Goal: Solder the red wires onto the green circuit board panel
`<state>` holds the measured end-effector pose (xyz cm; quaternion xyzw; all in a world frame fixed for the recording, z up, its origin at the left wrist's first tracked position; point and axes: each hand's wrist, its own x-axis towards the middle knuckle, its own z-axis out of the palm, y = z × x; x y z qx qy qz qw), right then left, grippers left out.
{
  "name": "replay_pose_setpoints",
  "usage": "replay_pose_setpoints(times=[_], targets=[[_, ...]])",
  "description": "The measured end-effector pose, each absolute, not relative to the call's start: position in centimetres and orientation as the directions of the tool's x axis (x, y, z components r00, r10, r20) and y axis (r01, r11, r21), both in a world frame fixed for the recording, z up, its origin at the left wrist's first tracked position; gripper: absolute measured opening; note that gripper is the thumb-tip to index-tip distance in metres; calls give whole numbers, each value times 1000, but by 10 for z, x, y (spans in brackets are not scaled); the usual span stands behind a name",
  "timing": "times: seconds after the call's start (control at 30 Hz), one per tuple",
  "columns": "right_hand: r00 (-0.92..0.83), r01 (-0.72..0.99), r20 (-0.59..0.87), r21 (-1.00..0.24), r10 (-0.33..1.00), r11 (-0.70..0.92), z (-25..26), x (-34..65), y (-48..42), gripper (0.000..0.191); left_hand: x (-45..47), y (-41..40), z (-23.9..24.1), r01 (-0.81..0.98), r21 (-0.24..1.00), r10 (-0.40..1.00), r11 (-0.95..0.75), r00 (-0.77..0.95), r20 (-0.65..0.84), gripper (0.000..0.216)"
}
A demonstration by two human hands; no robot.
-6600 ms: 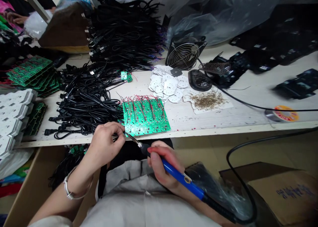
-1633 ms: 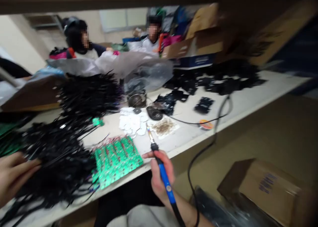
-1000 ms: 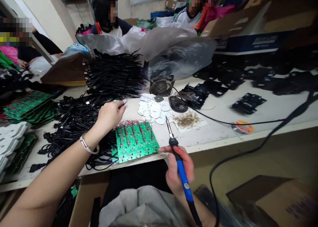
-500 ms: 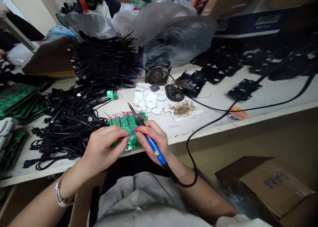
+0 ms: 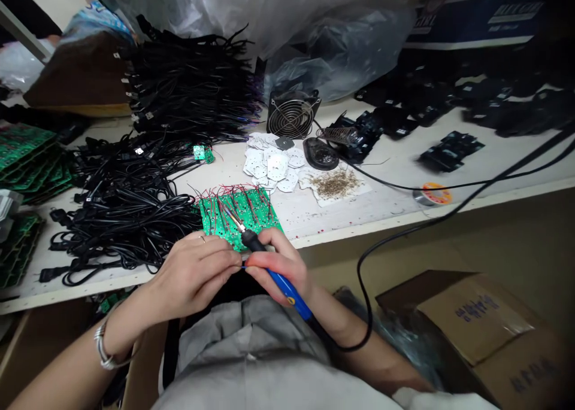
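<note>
The left hand [image 5: 197,272] is closed in a pinch at the front of the bench [image 5: 323,233], its fingertips meeting those of the right hand [image 5: 283,269], with a short bit of blue wire [image 5: 244,267] showing between them. The right hand is also wrapped around a soldering iron [image 5: 287,291], whose metal tip points up and to the left, over the green circuit board panel [image 5: 251,212] in view; whether it touches the panel cannot be told. The panel lies flat with its near side close to the bench's front edge, partly covered by the hands, and red and black leads stick up along its far side. On its left there is little room: a heap of black cords [image 5: 130,224] presses up to it and spreads nearly to the front edge. On its right, a strip of pale bench top runs along the edge as far as a solder spool [image 5: 433,193], bounded behind by white plates [image 5: 272,164] and a sheet with brown bits [image 5: 335,185]. Farther back stand a fan [image 5: 291,115] and a dark round dish [image 5: 320,154]. The iron's black cable [image 5: 366,260] loops low beside the right forearm, then rises across the front edge toward the right, above a cardboard box [image 5: 476,317] below bench level
</note>
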<state>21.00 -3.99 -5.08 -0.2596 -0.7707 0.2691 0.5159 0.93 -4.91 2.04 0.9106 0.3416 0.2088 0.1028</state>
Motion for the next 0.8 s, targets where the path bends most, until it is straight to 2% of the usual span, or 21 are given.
replay_pose_setpoints(times=[0.07, 0.17, 0.27, 0.37, 0.47, 0.57, 0.67, 0.8], targets=[[-335, 102, 640, -705, 691, 702, -53, 208, -46, 6, 7, -51, 22, 563, 382, 672, -733, 688, 275, 17], [-289, 41, 625, -748, 725, 662, -54, 206, -50, 7, 7, -55, 21, 582, 374, 689, -722, 658, 305, 12], [-95, 2, 571, -819, 816, 574, -56, 212, -49, 9, 7, -60, 18, 677, 342, 756, -652, 544, 364, 8], [109, 33, 541, -840, 834, 541, -58, 222, -52, 12, 7, -67, 15, 810, 291, 836, -510, 386, 390, 11], [87, 57, 576, -817, 813, 573, -59, 230, -61, 21, 12, -73, 11, 878, 251, 878, -408, 302, 371, 13], [99, -13, 571, -818, 815, 575, -63, 232, -75, 28, 19, -74, 5, 889, 292, 908, -353, 250, 337, 15], [145, -71, 535, -834, 833, 548, -69, 232, -88, 27, 21, -70, -1, 891, 327, 929, -317, 222, 297, 16], [124, 19, 565, -823, 815, 568, -71, 229, -92, 20, 18, -67, -5, 894, 323, 938, -311, 235, 253, 16]])
